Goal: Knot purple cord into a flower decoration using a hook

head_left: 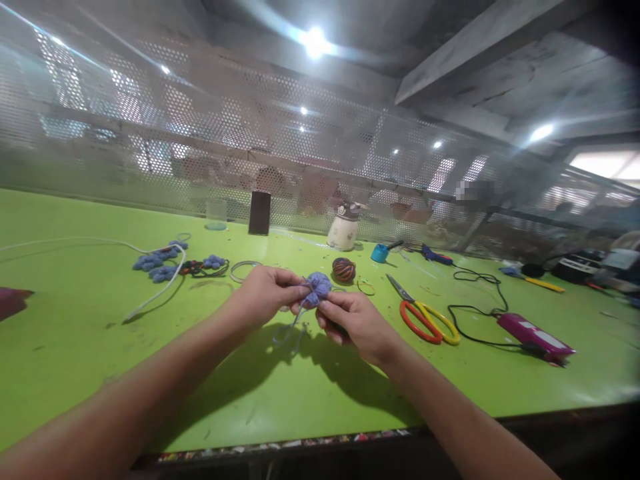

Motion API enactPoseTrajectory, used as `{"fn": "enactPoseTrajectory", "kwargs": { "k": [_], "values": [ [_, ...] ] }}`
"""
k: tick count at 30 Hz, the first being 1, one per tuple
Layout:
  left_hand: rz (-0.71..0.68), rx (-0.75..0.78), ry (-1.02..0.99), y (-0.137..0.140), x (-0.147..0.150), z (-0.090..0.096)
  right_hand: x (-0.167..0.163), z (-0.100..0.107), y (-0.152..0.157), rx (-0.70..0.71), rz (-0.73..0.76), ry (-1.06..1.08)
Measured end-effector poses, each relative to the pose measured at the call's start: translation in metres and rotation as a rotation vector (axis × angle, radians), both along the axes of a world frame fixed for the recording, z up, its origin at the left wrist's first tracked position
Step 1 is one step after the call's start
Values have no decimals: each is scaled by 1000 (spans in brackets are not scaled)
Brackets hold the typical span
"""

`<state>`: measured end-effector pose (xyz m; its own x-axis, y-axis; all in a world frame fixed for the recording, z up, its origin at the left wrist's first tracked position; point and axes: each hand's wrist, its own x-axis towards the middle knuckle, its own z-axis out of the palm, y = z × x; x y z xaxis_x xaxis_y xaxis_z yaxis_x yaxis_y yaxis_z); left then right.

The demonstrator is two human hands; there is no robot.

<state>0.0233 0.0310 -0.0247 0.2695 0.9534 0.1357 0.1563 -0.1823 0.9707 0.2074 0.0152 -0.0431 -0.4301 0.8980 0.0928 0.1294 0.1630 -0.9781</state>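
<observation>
Between both hands, above the green table, is a small blue-purple crocheted flower [320, 285] with loose yarn tails hanging below it. My left hand [267, 293] pinches its left side between thumb and fingers. On the lower right edge, my right hand [353, 317] grips the same flower, its other fingers curled underneath. Just behind the flower lies a ball of dark multicoloured yarn [344, 269]. Scissors [420, 313] with one orange and one yellow handle rest to the right of my right hand, blades pointing away. A metal ring [244, 270] lies behind my left hand.
Several finished blue flowers [157, 261] lie at the left near a white cable [170, 280]. At the back stand a dark phone-like slab [259, 213] and a white bottle [344, 228]. A teal pot [380, 253], glue gun [436, 256] and magenta power strip [535, 335] with black cord lie right.
</observation>
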Motion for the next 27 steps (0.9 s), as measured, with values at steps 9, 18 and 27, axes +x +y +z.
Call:
{"fn": "enactPoseTrajectory", "kwargs": {
  "k": [9, 18, 27],
  "values": [
    [-305, -263, -50, 1, -21, 15, 24, 12, 7, 314, 48, -170],
    [-444, -262, 31, 1, -22, 12, 34, 32, -1, 736, 167, -380],
    [-584, -311, -4, -9, -16, 14, 40, 61, -19, 892, 317, -616]
  ]
}}
